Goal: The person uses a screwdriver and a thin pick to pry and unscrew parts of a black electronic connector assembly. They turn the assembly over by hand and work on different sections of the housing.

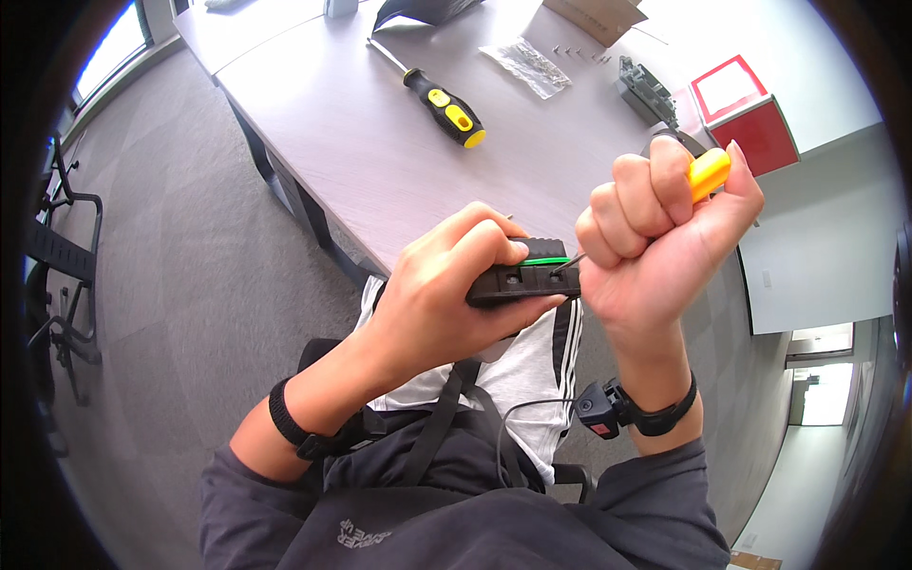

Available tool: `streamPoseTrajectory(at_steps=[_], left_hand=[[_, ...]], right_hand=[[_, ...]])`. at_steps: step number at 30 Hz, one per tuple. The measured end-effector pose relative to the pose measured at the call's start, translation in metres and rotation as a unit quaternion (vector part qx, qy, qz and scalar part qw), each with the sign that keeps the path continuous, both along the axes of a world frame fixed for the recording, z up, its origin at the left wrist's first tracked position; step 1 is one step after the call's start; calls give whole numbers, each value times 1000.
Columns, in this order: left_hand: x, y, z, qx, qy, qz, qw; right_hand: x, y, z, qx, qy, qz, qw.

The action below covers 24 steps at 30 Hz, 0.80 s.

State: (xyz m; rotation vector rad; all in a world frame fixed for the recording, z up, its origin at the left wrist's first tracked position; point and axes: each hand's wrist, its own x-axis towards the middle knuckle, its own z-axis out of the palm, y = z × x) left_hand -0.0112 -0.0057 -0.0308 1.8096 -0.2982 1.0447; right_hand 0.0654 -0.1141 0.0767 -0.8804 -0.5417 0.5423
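Observation:
My left hand [427, 280] is closed around a black ribbed block [503, 287] with a bright green strip along it and recessed holes in its near face. The block is held over my lap, just off the table's near edge. In my right hand [655, 223] is a screwdriver with a yellow handle end [710, 174], gripped in a fist with the thumb up against that end. Its thin dark shaft [570, 263] slants down to one of the holes; how deep the tip sits is hidden.
On the table [351, 142] lie a larger black-and-yellow screwdriver [446, 109], a clear plastic bag [528, 66], several small screws [579, 53] and a grey moulded part [648, 93]. A red-and-white box [760, 133] and a cardboard box [598, 17] stand farther right. Black chairs [66, 256] are at left.

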Motion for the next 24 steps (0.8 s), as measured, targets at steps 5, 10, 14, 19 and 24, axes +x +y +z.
streamPoseTrajectory(at_steps=[5,10,14,19,24], left_hand=[[-1,4,0,15,3,-11,1000],[-1,6,2,27,25,-25,999],[9,12,-1,-7,-15,-55,998],[6,23,11,5,73,-80,994],[-1,31,36,-92,207,-67,972]], right_hand=[[2,2,2,-5,17,8,1000],[6,2,3,-5,34,4,999],[16,2,2,-4,-13,58,998],[14,13,-1,16,-100,32,994],[37,40,5,-39,-35,-83,995]])
